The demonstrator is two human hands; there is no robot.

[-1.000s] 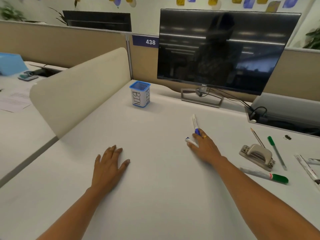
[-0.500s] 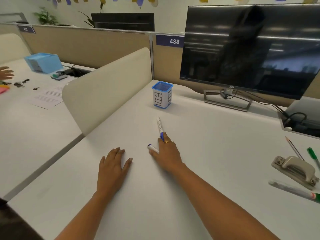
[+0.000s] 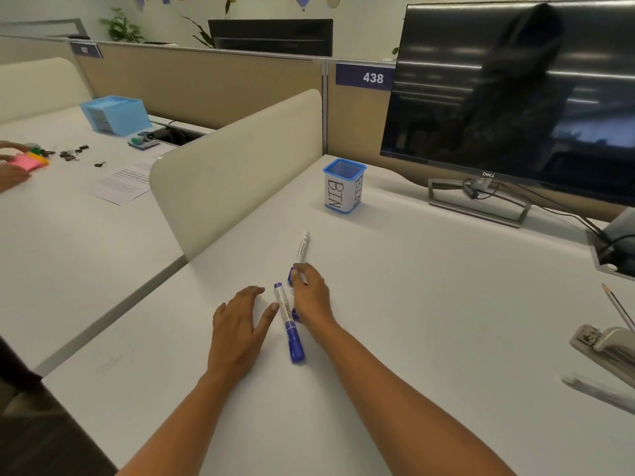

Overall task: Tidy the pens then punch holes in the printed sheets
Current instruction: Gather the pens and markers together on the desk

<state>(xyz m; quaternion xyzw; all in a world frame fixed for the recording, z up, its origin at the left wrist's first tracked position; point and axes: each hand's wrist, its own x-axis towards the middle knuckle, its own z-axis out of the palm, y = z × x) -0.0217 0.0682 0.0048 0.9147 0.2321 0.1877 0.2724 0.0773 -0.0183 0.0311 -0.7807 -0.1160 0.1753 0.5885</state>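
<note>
Two white markers with blue caps lie on the white desk (image 3: 429, 321). The near marker (image 3: 288, 322) rests loose between my hands, cap toward me. The far marker (image 3: 302, 248) points at the bin cup; my right hand (image 3: 311, 298) has its fingertips curled over that marker's blue cap end. My left hand (image 3: 240, 324) lies flat and open on the desk, its thumb right beside the near marker. The blue mesh cup labelled BIN (image 3: 342, 192) stands upright beyond the markers. The grey hole punch (image 3: 604, 348) sits at the right edge. No printed sheets show on this desk.
A pencil (image 3: 618, 309) and a blurred pen (image 3: 598, 389) lie by the punch. A monitor (image 3: 515, 97) on its stand fills the back right. A cream divider (image 3: 237, 166) bounds the desk's left. Another person's hands and clips are on the neighbouring desk (image 3: 51, 235).
My right hand slid the two markers leftward across the desk toward my left hand. One marker now lies free between my hands. My view swung to the left.
</note>
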